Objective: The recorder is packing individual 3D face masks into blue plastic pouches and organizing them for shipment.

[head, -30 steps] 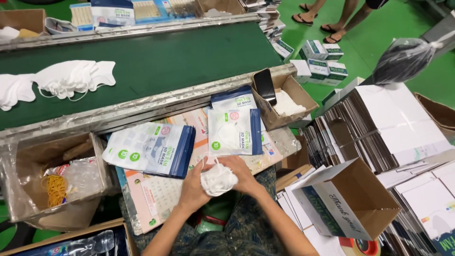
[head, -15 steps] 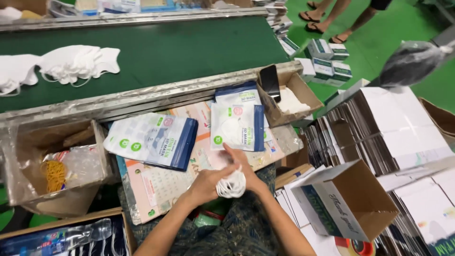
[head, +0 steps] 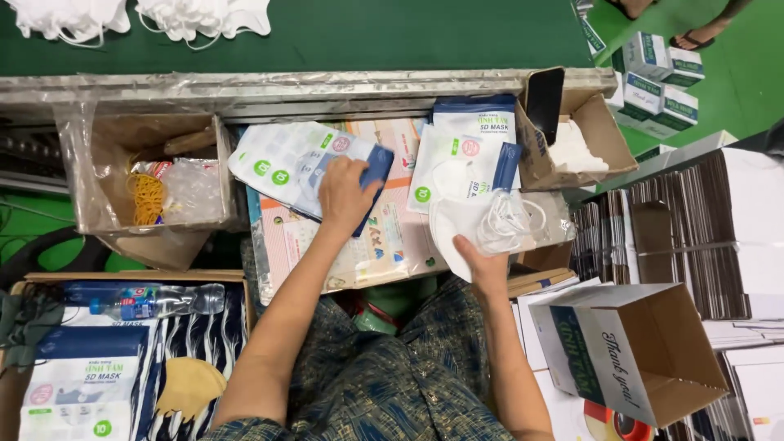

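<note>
Over the cluttered worktop [head: 384, 245] our left hand [head: 347, 194] presses flat, fingers spread, on the pouch stack [head: 294, 167] to steady it, while our right hand [head: 482, 265] pinches the folded white masks [head: 482, 224].

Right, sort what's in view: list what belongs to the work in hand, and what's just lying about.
In use:
left hand on the stack of white-and-blue mask pouches
right hand holding a folded white face mask
second pouch stack

Lying about:
water bottle
rubber bands in the lined cardboard box
black phone
open carton
</note>
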